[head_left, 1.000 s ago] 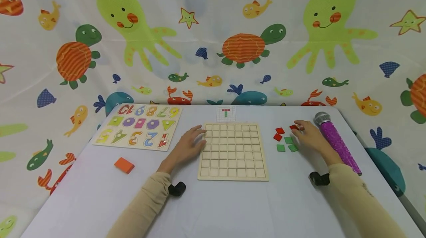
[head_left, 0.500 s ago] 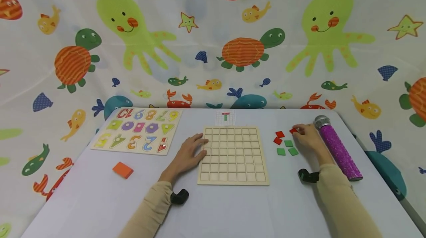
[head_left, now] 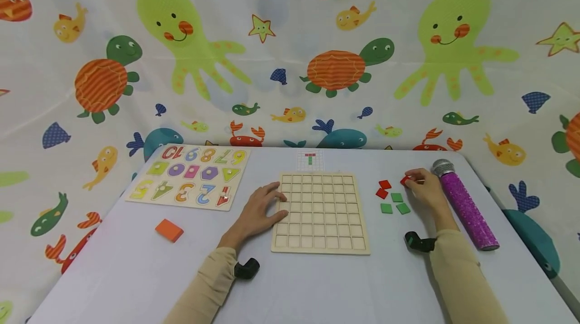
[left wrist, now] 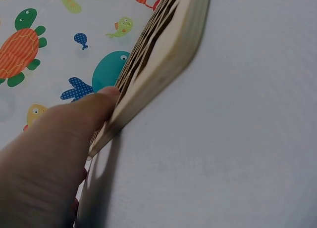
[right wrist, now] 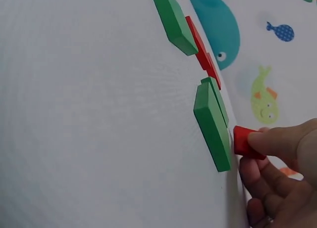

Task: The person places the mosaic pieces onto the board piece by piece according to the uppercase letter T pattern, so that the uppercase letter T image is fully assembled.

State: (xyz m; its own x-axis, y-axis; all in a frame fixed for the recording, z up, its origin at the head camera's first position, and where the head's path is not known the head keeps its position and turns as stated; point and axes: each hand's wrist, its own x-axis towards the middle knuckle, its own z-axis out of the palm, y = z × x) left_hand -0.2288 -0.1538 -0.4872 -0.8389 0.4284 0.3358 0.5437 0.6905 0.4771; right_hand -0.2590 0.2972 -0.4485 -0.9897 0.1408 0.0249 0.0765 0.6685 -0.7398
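Note:
My right hand [head_left: 427, 190] pinches a small red square tile [right wrist: 242, 142] between thumb and fingers, at the right of the table. Just left of it lie two more red tiles [head_left: 384, 184] and three green square tiles [head_left: 396, 197]. In the right wrist view the held tile is tilted, close beside a green tile [right wrist: 212, 124]. My left hand [head_left: 259, 212] rests at the left edge of a wooden grid board [head_left: 320, 251], fingers and thumb spread on its rim. The left wrist view shows the thumb [left wrist: 94, 109] against the board's edge. No tiles sit in the board's squares.
Behind the board lies a card with a red and green T pattern [head_left: 310, 160]. A number and shape puzzle [head_left: 181, 181] is at the back left, with an orange block [head_left: 169, 231] before it. A glittery purple microphone [head_left: 468, 211] lies right of my right hand.
My right fingers have closed on the red tile, drawing it slightly away from the others. My left hand stays at the board's edge. The head view has shifted slightly.

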